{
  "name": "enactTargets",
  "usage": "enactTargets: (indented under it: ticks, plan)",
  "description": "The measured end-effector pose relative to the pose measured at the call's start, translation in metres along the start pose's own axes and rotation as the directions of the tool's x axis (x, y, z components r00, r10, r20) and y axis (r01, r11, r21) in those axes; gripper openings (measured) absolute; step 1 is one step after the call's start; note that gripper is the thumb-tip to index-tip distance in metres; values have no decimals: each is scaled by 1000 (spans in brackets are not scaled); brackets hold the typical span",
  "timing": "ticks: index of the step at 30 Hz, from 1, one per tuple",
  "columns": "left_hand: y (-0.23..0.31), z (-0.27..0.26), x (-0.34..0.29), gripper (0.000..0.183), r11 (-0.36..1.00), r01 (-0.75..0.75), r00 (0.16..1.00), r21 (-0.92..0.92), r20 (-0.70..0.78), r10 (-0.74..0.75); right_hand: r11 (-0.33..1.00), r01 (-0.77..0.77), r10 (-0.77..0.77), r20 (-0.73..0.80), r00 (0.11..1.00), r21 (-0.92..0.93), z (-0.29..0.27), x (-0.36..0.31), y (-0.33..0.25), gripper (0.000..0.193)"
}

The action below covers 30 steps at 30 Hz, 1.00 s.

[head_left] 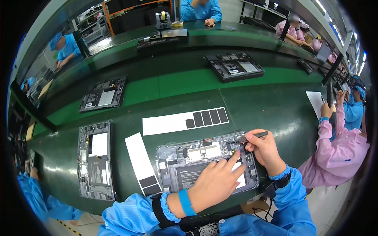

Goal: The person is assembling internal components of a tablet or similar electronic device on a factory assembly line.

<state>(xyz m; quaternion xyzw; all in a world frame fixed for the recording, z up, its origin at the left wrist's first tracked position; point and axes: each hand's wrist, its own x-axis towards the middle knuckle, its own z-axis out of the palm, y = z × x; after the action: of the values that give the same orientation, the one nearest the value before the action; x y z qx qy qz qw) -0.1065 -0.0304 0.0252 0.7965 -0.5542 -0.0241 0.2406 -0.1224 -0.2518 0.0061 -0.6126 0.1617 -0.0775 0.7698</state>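
Note:
An opened flat electronic device (169,151) lies before me, its circuit board along the far side and a black battery (191,175) nearer me. My right hand (265,148) pinches dark tweezers (259,135), whose tips reach over the board's far right part. Stretched over the device from the left, my left hand (216,179) rests its index fingertip on the board close to the tweezers. Its fingers are apart and hold nothing, while its palm hides part of the battery. Two white backing strips with black rectangular pads, one strip (165,124) beyond the device and another strip (138,155) left of it, lie on the table.
A second opened device (94,161) lies at the left. Across the green belt (169,84) sit another device (104,94) and a further device (235,67). A tape dispenser (162,20) stands at the back. At right, a person in pink (334,153) works near a paper sheet (315,103).

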Motion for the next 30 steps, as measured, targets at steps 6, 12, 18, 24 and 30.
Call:
enactTargets:
  ticks: [6, 12, 18, 24, 30]
  plan:
    - [4, -2, -2, 48, 1000, 3, 1000, 5, -5, -3, 1000, 22, -22, 9, 1000, 12, 2, -2, 0, 12]
    - [8, 1, 0, 57, 989, 117, 990, 95, -92, -109, 1000, 20, -20, -7, 1000, 11, 0, 0, 1, 12]
    - [2, -2, 3, 63, 983, 151, 988, 103, -44, -147, 991, 126, -123, -54, 991, 40, 12, -8, -1, 21]
    - [-2, 0, -9, 62, 994, 110, 994, 19, -7, -110, 956, 265, -242, -172, 955, 124, 1, 3, 12, 34]
    - [43, -61, -106, 53, 725, 576, 629, -378, -360, -688, 964, 174, -200, -121, 972, -201, -11, -72, 2, 36]
